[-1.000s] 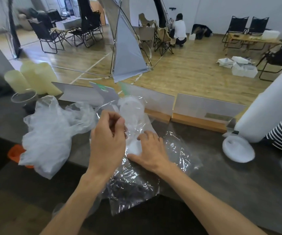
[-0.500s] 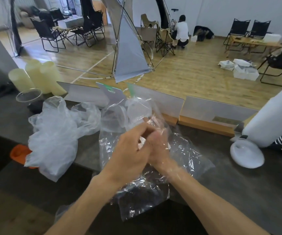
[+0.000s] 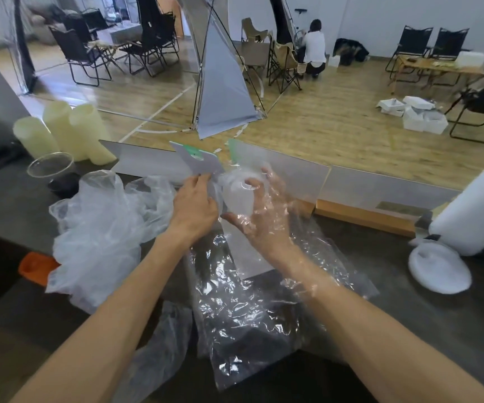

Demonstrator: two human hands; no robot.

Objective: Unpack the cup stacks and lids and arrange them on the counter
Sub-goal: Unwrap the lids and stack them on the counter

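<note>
Lid stack (image 3: 239, 196) in bag (image 3: 243, 309), between cup stacks (image 3: 60, 130) left, lid (image 3: 438, 270) right.

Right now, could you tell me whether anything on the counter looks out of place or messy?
Yes: a crumpled, empty-looking plastic bag sprawls on the counter left of the hands, partly covering an orange object. A single white lid lies alone at the far right, apart from the yellowish cup stacks at far left.

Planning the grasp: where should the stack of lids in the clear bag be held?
Grip the lid stack round its sides, from the right, through the bag's open mouth, as the right hand seems to. It's a short round stack; the left hand pinches the clear bag open.
</note>
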